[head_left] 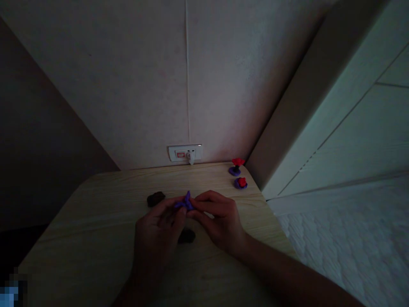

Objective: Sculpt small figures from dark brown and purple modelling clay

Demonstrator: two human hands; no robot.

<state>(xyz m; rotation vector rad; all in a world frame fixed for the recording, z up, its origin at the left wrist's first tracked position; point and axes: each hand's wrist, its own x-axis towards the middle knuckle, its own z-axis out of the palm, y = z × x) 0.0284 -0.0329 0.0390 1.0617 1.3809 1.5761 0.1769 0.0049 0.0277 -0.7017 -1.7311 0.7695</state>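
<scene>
Between my two hands, above the wooden table, is a small purple piece of what looks like modelling clay, with several points sticking out. My left hand pinches it from the left with thumb and fingers. From the right, the fingertips of my right hand close on it too. A dark lump lies just beyond my left fingers. Another dark lump rests on the table below the hands, partly covered by the left one.
At the table's far right corner stand a red flower shape on a purple base and a red piece in a purple cup. A wall socket with a plug sits behind the table. A pale cabinet and quilted bedding are at right.
</scene>
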